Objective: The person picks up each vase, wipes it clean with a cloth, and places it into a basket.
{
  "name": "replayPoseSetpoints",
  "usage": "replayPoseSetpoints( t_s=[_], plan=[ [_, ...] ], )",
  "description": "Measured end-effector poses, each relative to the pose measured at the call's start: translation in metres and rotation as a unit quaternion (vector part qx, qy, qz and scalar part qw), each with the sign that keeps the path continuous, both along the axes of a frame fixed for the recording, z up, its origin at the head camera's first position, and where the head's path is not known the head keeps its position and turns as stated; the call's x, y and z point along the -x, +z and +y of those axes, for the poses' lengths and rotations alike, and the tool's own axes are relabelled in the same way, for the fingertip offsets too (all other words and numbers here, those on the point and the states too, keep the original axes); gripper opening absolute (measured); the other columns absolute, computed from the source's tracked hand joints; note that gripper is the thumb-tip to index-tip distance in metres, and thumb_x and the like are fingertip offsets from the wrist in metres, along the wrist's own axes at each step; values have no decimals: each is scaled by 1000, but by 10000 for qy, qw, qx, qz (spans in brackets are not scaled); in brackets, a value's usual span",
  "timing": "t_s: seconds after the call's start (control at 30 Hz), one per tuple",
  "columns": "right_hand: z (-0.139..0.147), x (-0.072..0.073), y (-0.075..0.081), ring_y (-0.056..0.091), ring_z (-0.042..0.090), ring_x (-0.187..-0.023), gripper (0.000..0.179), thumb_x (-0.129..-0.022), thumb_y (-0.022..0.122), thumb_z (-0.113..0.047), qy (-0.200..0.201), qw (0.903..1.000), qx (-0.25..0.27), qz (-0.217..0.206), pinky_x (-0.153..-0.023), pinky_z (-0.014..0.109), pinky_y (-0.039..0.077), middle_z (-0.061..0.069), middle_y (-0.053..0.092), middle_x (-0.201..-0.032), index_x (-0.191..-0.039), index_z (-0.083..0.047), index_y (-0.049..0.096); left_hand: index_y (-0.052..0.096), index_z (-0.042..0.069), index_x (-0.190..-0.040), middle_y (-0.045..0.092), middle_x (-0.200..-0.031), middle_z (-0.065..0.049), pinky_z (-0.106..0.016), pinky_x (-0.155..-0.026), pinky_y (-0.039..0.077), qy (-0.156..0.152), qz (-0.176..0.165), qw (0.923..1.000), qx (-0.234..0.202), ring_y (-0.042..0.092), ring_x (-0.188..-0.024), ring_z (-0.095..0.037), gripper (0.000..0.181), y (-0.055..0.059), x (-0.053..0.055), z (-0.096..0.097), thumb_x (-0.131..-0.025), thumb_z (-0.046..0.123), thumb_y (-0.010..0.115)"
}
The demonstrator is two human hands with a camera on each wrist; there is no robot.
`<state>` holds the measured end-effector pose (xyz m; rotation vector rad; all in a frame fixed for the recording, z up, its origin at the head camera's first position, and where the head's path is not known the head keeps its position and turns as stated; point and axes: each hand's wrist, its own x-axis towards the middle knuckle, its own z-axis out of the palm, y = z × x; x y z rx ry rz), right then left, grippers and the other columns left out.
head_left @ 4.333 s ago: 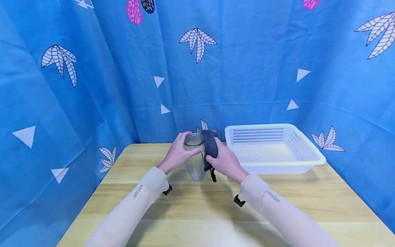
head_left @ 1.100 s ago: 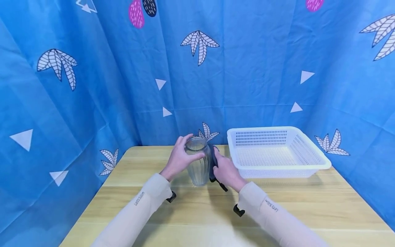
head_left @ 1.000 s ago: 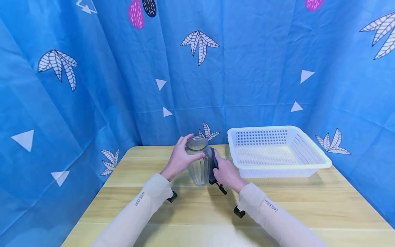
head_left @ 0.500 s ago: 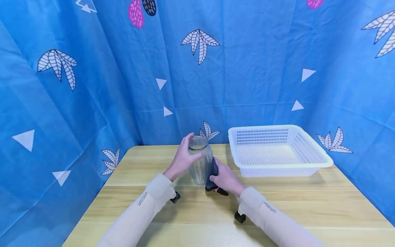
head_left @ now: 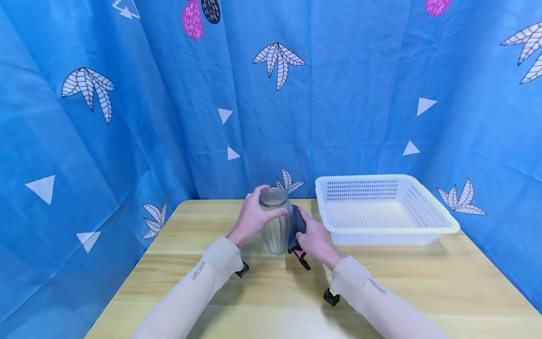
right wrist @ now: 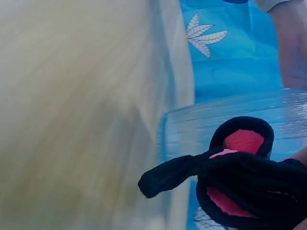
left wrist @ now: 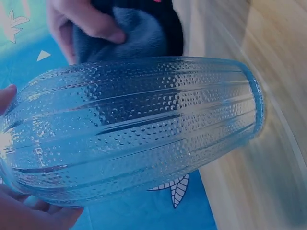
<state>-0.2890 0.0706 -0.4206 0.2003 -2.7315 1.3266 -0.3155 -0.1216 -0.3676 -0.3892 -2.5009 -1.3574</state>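
Observation:
A clear ribbed glass vase (head_left: 277, 233) stands upright on the table, dotted with small bumps in the left wrist view. My left hand (head_left: 253, 217) grips it near the rim, thumb on the near side and fingers round the back. Against the vase's right side, my right hand (head_left: 315, 239) holds a folded dark grey cloth (head_left: 298, 228). Its black edging, pink inner side and hanging black loop show in the right wrist view, where the cloth (right wrist: 244, 184) covers part of the glass. Most of the right fingers are hidden from the head view.
A white perforated plastic basket (head_left: 387, 230) sits at the right back of the wooden table (head_left: 262, 301). Blue patterned curtains (head_left: 351, 94) enclose the table at the back and both sides.
The cloth has gone from beside the rim to low on the vase's right side, then slightly up and back over the last half second. The left hand keeps its grip near the rim.

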Motion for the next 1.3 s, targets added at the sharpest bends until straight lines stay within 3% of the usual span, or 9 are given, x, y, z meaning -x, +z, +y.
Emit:
replayPoseSetpoints(
  t_s=[0.13, 0.37, 0.47, 0.57, 0.67, 0.87, 1.0, 1.1, 1.3],
  plan=[
    [3, -6, 12, 62, 25, -84, 83, -87, 61, -2, -61, 9992, -292, 281, -67, 35, 51, 24, 57, -140, -160, -17, 27, 50, 18, -143, 47, -132, -2, -45, -104, 45, -73, 176, 9998, 86, 51, -119, -22, 86, -2, 0, -1, -73, 50, 88],
    [4, -14, 37, 59, 26, -60, 80, -87, 60, -3, -98, 9918, -361, 1220, -61, 38, 49, 24, 70, -108, -159, -17, 29, 48, 21, -144, 52, -136, 0, -45, -108, 44, -150, 436, 9988, 140, 51, -126, -20, 83, -1, -3, -2, -76, 48, 86],
    [2, -22, 37, 69, 32, -83, 78, -87, 61, -2, -153, 9836, -590, 1695, -73, 45, 55, 23, 68, -122, -158, -12, 32, 46, 20, -146, 51, -141, -1, -47, -110, 42, -236, 178, 9994, 180, 49, -130, -21, 83, -3, -7, 0, -77, 47, 85],
    [0, -26, 35, 67, 38, -109, 76, -88, 63, -2, -188, 9782, -837, 1893, -88, 51, 55, 21, 59, -140, -157, -6, 31, 43, 19, -148, 48, -145, -1, -48, -111, 42, -346, 7, 9993, 173, 47, -133, -23, 81, -5, -10, 2, -81, 42, 83],
    [-3, -24, 34, 66, 39, -111, 74, -90, 62, -4, -269, 9776, -1014, 1825, -90, 52, 55, 21, 58, -142, -157, -3, 30, 41, 16, -150, 46, -148, -2, -47, -111, 41, -381, 125, 9991, 169, 46, -134, -24, 78, -4, -7, 6, -83, 33, 78],
    [-6, -12, 31, 70, 34, -84, 76, -89, 63, -6, -207, 9825, -1389, 1227, -71, 47, 56, 25, 67, -124, -156, 1, 28, 35, 18, -152, 41, -150, -1, -47, -114, 39, -344, 252, 9990, 134, 44, -136, -21, 80, -2, -1, 8, -82, 28, 73],
    [-5, -7, 24, 65, 27, -65, 75, -92, 60, -9, 6, 9877, -1490, 471, -56, 38, 53, 19, 70, -99, -158, -2, 24, 31, 22, -153, 40, -149, -1, -49, -114, 38, -401, 194, 9990, -58, 43, -136, -22, 81, -3, 1, 10, -87, 38, 75],
    [-5, -6, 12, 57, 20, -51, 74, -93, 59, -8, 208, 9885, -1500, -2, -47, 32, 46, 11, 63, -78, -158, -2, 23, 29, 25, -154, 39, -149, 0, -50, -115, 37, -436, 98, 9987, -263, 43, -137, -22, 85, -7, 2, 11, -86, 47, 77],
    [-5, -2, -7, 59, 19, -58, 70, -84, 60, -2, 505, 9834, -1731, -213, -56, 36, 50, 11, 67, -86, -151, 0, 39, 31, 25, -152, 39, -151, 1, -51, -115, 36, -335, 103, 9989, -315, 43, -138, -22, 87, -10, 1, 11, -84, 52, 78]
  ],
)
